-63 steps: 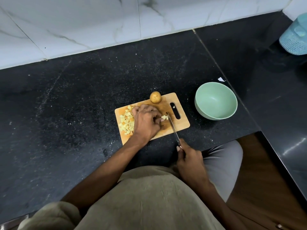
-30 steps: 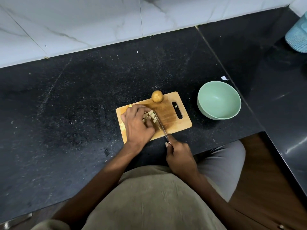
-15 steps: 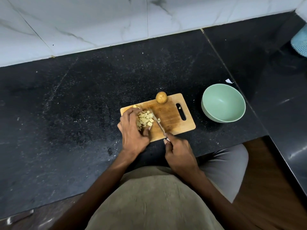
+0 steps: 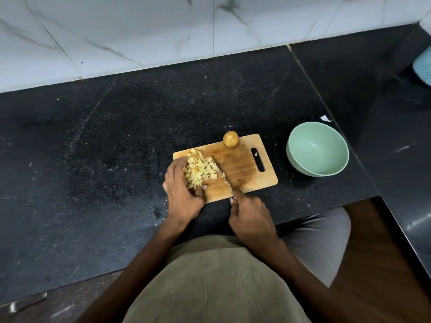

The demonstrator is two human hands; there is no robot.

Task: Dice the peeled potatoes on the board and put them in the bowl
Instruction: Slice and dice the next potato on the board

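Left hand: the left hand point(image 4: 181, 191) is curved like a wall along the left side of the potato cubes, its fingers against the pile and the thumb at the near edge of the pile; it cups them and does not close around any piece.
Right hand: the right hand point(image 4: 250, 217) grips the handle of the knife, with the forefinger stretched forward on the top of the blade.
Knife: the knife point(image 4: 221, 174) lies with its long axis diagonal, the tip pointing away and to the left, the handle toward the person; the blade touches the right side of the pile.
Potato cubes: the potato cubes point(image 4: 200, 169) are gathered on the left part of the board, between left hand and blade.
Board: the board point(image 4: 242, 167) lies on the black counter point(image 4: 105, 148), long axis left to right and a little tilted, the handle slot on the right end.
Whole potato: a whole potato point(image 4: 230, 139) sits at the far edge of the board.
Bowl: the green bowl point(image 4: 317, 149) stands on the counter near the right end of the board, not touching it.
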